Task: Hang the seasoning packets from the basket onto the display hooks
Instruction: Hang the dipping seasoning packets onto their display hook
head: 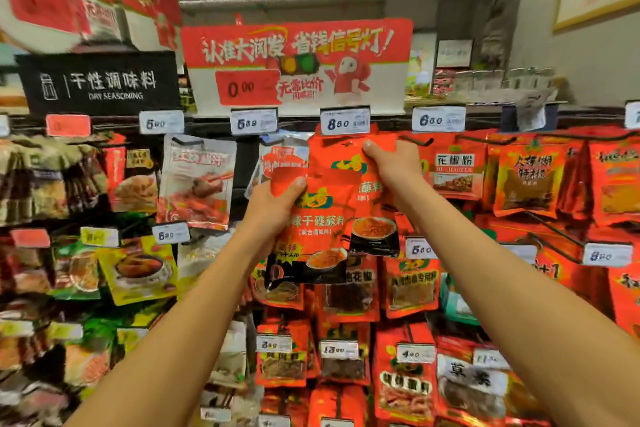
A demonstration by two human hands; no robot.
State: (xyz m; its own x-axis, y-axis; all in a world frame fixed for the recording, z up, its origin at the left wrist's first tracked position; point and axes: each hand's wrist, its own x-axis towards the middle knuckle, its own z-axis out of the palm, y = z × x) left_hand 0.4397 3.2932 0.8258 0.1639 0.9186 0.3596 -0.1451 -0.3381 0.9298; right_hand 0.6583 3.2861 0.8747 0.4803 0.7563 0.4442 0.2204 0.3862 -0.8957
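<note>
My left hand [277,204] grips a red seasoning packet [315,229] by its upper left corner, thumb on its front, in front of the display. My right hand [391,163] pinches the top of a second identical red packet [346,156], held up just under the 8.60 price tag [345,121] where a display hook sits. The hook itself is hidden behind the packet and tag. The basket is not in view.
Rows of hanging packets fill the rack: grey-red ones [197,180] to the left, red pepper packets [453,170] to the right, more below. A red promotional sign [298,62] and a black "Dry Seasoning" sign [100,83] hang above.
</note>
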